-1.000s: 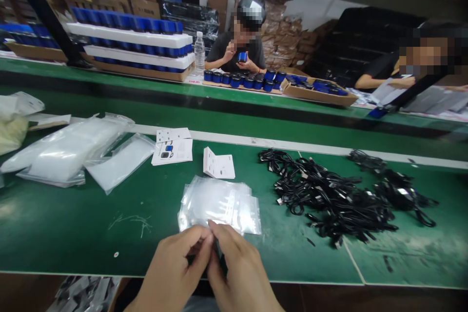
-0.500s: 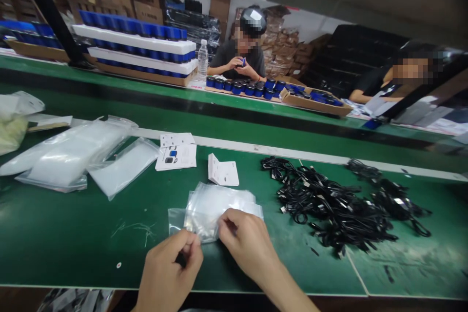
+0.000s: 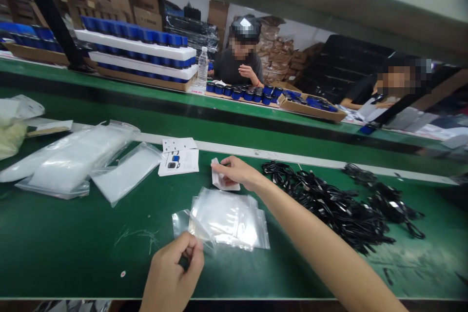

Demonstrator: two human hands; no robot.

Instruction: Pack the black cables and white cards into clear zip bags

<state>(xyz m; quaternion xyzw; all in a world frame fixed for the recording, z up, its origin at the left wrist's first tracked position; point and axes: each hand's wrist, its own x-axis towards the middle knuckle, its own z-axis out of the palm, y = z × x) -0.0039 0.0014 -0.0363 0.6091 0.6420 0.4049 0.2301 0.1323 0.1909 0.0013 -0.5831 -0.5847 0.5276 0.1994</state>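
Observation:
My left hand (image 3: 171,273) is near the table's front edge, fingers pinched on a small clear plastic bag (image 3: 183,222) pulled off the stack of clear bags (image 3: 230,217). My right hand (image 3: 236,171) reaches forward across the green table (image 3: 66,243) and its fingers close on the folded white card (image 3: 221,183) beyond the stack. Two more white leaflets (image 3: 179,156) lie to the left of that card.
A tangled heap of black cables (image 3: 329,202) lies to the right. Larger clear bags (image 3: 73,156) are piled at the left. Beyond a green conveyor, two other people sit by trays of blue caps (image 3: 248,92), a water bottle (image 3: 203,66) and stacked white trays (image 3: 135,51).
My right hand has left the bag stack and reached forward to the folded white card. My left hand keeps the single bag and has stayed near the front edge.

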